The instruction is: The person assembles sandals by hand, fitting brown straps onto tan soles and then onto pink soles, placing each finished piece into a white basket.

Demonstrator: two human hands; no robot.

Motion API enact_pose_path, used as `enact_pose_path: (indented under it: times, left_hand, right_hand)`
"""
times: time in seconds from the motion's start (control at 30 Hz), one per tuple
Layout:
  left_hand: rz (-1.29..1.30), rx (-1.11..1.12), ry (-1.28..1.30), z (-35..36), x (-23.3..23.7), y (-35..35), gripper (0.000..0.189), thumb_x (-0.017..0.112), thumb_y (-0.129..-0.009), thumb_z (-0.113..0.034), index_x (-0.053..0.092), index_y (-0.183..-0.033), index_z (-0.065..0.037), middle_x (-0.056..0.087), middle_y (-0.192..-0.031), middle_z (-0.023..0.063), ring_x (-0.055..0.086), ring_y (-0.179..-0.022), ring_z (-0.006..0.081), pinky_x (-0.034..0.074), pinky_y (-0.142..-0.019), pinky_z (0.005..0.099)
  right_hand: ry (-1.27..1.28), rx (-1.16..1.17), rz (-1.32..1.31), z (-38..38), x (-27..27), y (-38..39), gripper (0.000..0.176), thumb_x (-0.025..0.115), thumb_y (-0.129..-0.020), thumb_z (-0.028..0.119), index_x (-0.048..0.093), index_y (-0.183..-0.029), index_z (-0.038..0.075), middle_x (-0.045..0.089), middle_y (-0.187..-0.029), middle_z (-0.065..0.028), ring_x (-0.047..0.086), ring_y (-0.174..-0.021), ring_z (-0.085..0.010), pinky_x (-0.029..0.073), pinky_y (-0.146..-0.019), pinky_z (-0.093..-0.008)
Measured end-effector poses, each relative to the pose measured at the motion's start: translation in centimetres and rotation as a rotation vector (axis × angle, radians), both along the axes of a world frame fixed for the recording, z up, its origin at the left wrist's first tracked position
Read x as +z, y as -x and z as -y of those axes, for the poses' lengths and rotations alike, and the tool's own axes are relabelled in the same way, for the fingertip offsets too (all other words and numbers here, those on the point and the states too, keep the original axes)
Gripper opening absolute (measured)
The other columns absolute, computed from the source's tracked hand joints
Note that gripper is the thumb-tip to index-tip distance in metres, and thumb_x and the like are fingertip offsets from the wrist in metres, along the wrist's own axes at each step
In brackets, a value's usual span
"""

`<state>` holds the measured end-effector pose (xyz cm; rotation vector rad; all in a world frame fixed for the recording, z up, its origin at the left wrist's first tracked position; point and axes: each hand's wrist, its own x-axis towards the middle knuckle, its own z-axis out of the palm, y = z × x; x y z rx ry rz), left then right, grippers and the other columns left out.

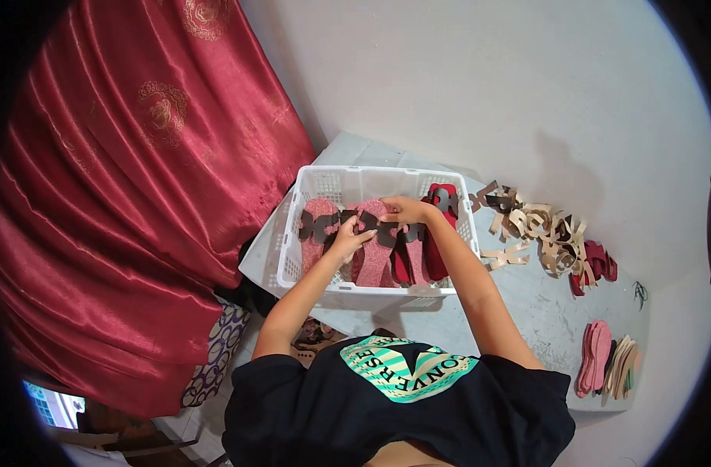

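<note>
A white plastic basket (pixel 363 289) on the table holds pink glittery soles and red ones, with dark brown strap pieces lying across them. Near the basket's middle, my left hand (pixel 348 240) has its fingers closed on the left side of a dark strap piece on a pink sole (pixel 373 266). My right hand (pixel 406 212) reaches in from the right, its fingers on the top right part of the same sole and strap. Red soles with a dark strap (pixel 443 201) lie at the basket's right end.
Beige and brown strap pieces (pixel 536 226) are heaped on the grey table (pixel 527 311), right of the basket. Red pieces (pixel 598 261) lie beyond them. Pink soles (pixel 595 354) and beige ones are at the far right. A red curtain (pixel 138 194) hangs at left.
</note>
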<state>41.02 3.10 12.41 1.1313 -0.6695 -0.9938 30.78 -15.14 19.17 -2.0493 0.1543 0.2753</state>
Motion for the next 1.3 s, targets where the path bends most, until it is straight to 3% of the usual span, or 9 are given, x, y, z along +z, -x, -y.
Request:
enact_pose_path:
  times: [0.07,0.2,0.7,0.8,0.87,0.97,1.0,1.07,1.3]
  left_hand:
    - [0.016,0.046,-0.046,0.2,-1.0,0.2,0.026,0.065,-0.078,0.003,0.053,-0.097,-0.009,0.06,-0.092,0.0002,0.059,-0.08,0.0084,0.048,-0.069,0.021]
    - [-0.027,0.132,-0.062,0.7,-2.2,0.7,0.025,0.066,-0.077,0.004,0.05,-0.091,-0.01,0.06,-0.091,-0.0001,0.06,-0.077,0.0085,0.047,-0.065,0.0194]
    - [-0.193,0.198,-0.291,0.8,-2.5,0.4,0.023,0.062,-0.079,0.005,0.052,-0.092,-0.011,0.062,-0.092,0.0023,0.06,-0.084,0.0118,0.044,-0.069,0.0279]
    - [-0.193,0.202,-0.236,1.0,-3.3,0.2,0.023,0.063,-0.079,0.003,0.052,-0.092,-0.012,0.063,-0.093,0.0019,0.06,-0.084,0.0114,0.042,-0.07,0.0295]
    - [-0.216,0.174,-0.259,1.0,-3.5,0.0,0.024,0.063,-0.08,0.002,0.052,-0.094,-0.014,0.063,-0.094,0.0006,0.059,-0.086,0.0104,0.041,-0.069,0.0298]
    - [-0.208,0.159,-0.331,1.1,-3.2,-0.3,0.025,0.063,-0.08,0.0,0.051,-0.095,-0.015,0.062,-0.093,-0.0016,0.058,-0.087,0.0098,0.039,-0.07,0.0305]
    - [-0.208,0.158,-0.334,1.2,-3.2,-0.3,0.025,0.063,-0.08,0.0,0.051,-0.095,-0.015,0.062,-0.093,-0.0016,0.058,-0.087,0.0098,0.039,-0.07,0.0305]
    - [-0.289,0.201,-0.286,1.5,-3.3,-0.2,0.026,0.066,-0.076,0.003,0.054,-0.093,-0.012,0.059,-0.084,-0.0008,0.057,-0.071,0.0081,0.035,-0.048,0.0216]
    - [-0.276,0.224,-0.343,2.3,-4.3,-0.7,0.026,0.066,-0.077,0.002,0.054,-0.095,-0.011,0.06,-0.085,-0.001,0.057,-0.072,0.0079,0.034,-0.048,0.0218]
  right_hand:
    - [-0.013,-0.054,-0.09,-0.1,-0.2,0.0,0.062,0.056,-0.089,0.021,0.022,-0.139,0.007,0.061,-0.097,-0.0138,0.067,-0.067,-0.0242,0.05,-0.042,-0.0296]
    - [-0.05,-0.08,-0.101,-0.3,-0.3,0.0,0.068,0.058,-0.087,0.027,0.021,-0.137,0.0,0.063,-0.098,-0.0142,0.066,-0.065,-0.0227,0.048,-0.045,-0.0272]
    - [0.008,-0.129,-0.024,-1.2,-1.4,-1.0,0.073,0.063,-0.083,0.031,0.022,-0.14,0.008,0.058,-0.104,-0.0163,0.067,-0.067,-0.0239,0.047,-0.037,-0.0286]
    - [0.156,-0.187,-0.103,-1.5,-1.0,-1.0,0.068,0.065,-0.081,0.029,0.031,-0.136,0.006,0.059,-0.104,-0.0179,0.066,-0.077,-0.0266,0.052,-0.05,-0.0344]
    - [0.444,-0.107,0.231,-0.2,-4.5,-1.8,0.062,0.068,-0.078,0.026,0.041,-0.129,0.005,0.059,-0.105,-0.0195,0.062,-0.092,-0.0287,0.051,-0.071,-0.0386]
    - [0.338,-0.238,0.06,-1.3,-2.8,-1.6,0.059,0.072,-0.073,0.023,0.049,-0.123,0.004,0.054,-0.118,-0.0182,0.053,-0.109,-0.0307,0.043,-0.091,-0.0372]
    - [0.335,-0.24,0.059,-1.3,-2.9,-1.6,0.059,0.072,-0.073,0.023,0.049,-0.123,0.004,0.054,-0.118,-0.0182,0.053,-0.109,-0.0307,0.043,-0.091,-0.0372]
    - [0.381,-0.271,0.069,-1.4,-3.2,-1.8,0.06,0.073,-0.071,0.024,0.049,-0.123,0.006,0.055,-0.119,-0.016,0.054,-0.109,-0.0309,0.044,-0.088,-0.0377]
    - [0.454,-0.364,0.093,-1.4,-5.5,-2.5,0.057,0.073,-0.069,0.028,0.052,-0.121,0.015,0.059,-0.115,-0.0087,0.053,-0.11,-0.0274,0.042,-0.089,-0.0404]
